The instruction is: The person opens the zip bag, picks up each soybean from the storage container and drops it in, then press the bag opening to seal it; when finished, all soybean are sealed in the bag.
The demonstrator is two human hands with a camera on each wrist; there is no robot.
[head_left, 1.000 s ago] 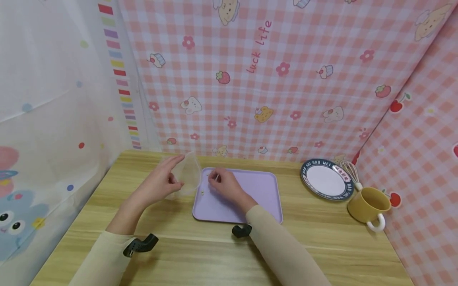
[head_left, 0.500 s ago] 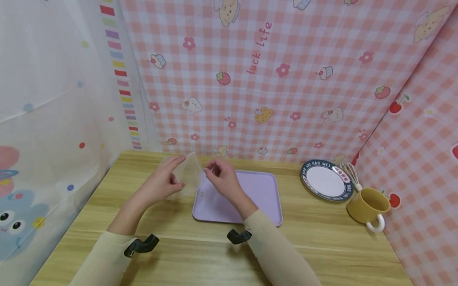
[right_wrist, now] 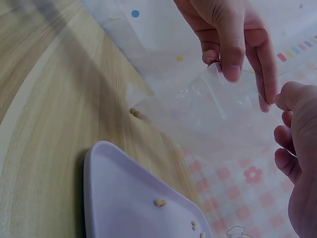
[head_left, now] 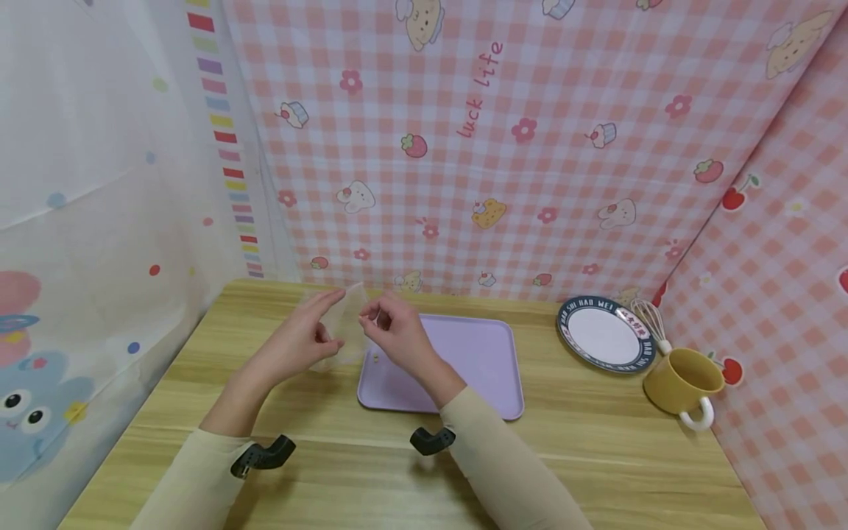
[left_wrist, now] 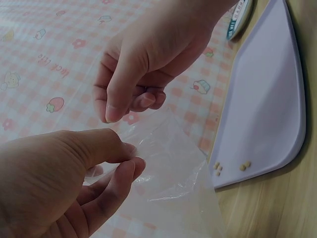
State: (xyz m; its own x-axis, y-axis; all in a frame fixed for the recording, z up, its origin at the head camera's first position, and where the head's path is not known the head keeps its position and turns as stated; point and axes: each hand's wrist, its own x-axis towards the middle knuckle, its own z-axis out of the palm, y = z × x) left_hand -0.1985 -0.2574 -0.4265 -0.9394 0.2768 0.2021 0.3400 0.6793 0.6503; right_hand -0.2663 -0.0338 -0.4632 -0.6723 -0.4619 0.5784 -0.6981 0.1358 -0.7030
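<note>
My left hand (head_left: 301,338) holds a clear plastic bag (head_left: 344,324) by its mouth, thumb and fingers pinching the film (left_wrist: 163,163); the bag (right_wrist: 208,111) hangs above the table's left part. My right hand (head_left: 391,331) is raised beside the bag's opening with its fingertips (left_wrist: 116,111) pinched together; whatever it pinches is too small to see. A few small tan beans (right_wrist: 159,202) lie on the lilac tray (head_left: 464,361), near its left edge (left_wrist: 242,166). Some beans (right_wrist: 134,113) show inside the bag.
A blue-rimmed white plate (head_left: 604,333), a whisk (head_left: 649,316) and a yellow mug (head_left: 682,379) stand at the right of the wooden table (head_left: 596,456). Patterned cloth walls close in the back and both sides.
My right hand lifted off the tray and moved left and up to the bag's mouth. The left hand and bag stayed about where they were.
</note>
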